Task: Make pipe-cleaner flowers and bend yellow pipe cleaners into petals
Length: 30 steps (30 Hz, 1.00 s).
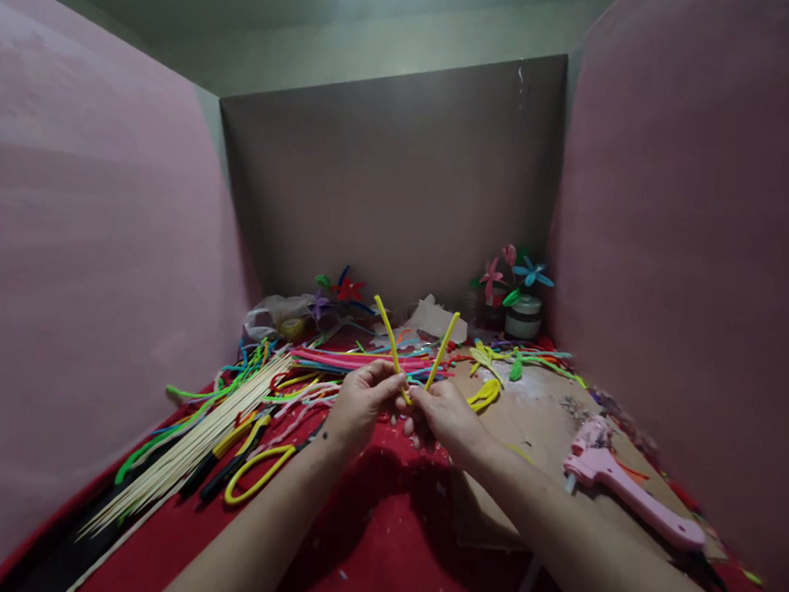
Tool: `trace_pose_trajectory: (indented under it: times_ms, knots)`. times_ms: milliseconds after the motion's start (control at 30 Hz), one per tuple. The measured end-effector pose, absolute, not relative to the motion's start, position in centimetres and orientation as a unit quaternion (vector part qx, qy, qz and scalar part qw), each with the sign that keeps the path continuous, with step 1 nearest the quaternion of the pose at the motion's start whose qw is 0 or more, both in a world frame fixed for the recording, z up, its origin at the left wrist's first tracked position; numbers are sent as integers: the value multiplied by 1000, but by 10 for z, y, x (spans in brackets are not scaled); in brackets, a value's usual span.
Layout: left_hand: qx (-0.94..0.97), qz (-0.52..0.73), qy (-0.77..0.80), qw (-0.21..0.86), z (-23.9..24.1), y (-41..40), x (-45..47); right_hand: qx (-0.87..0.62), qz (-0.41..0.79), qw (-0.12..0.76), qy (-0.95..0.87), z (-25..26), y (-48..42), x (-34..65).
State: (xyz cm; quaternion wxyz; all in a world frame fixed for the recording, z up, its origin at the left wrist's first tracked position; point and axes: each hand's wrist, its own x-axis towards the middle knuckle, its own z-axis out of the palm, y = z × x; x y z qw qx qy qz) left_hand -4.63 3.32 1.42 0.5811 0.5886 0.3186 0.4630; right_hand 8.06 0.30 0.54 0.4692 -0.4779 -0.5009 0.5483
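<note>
Between my two hands a yellow pipe cleaner (443, 348) is bent into a V, its two ends pointing up and apart. My left hand (368, 402) pinches it near the bend, thumb and forefinger together. Close beside it, my right hand (445, 415) grips the other side of the bend with closed fingers. Both hands are raised over the red cloth (372, 552). Behind them lies a bundle of pink pipe cleaners (334, 361). A looped bunch of yellow pipe cleaners (484, 395) rests just right of my right hand.
On the left lie bamboo skewers (194, 444), pliers (237, 453) and yellow-handled scissors (261, 476). A pink glue gun (632, 492) rests on a cardboard sheet (541, 429) at right. Pipe-cleaner flowers (533, 272) stand in a jar (523, 317) at the back. Pink panels (80, 259) flank the table.
</note>
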Motion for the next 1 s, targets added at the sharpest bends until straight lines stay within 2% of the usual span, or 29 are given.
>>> trace_pose_trajectory:
  times_ms: [300,400,667,800,1000]
  knots:
    - [690,336,338,545,25,24,-33,-525,535,406,-523,2,-1,78]
    - [675,360,327,554,22,24,-32,-500,542,422,-528,-1,-2,78]
    - [543,485,287,622,18,32,-42,-370,588,535,-481,2,-5,82]
    - [540,459,269,652,16,30,-43,-396,531,551,-507,-1,-7,80]
    - [575,426,283,639,6,32,-44,-463,439,510,-576,0,-10,82]
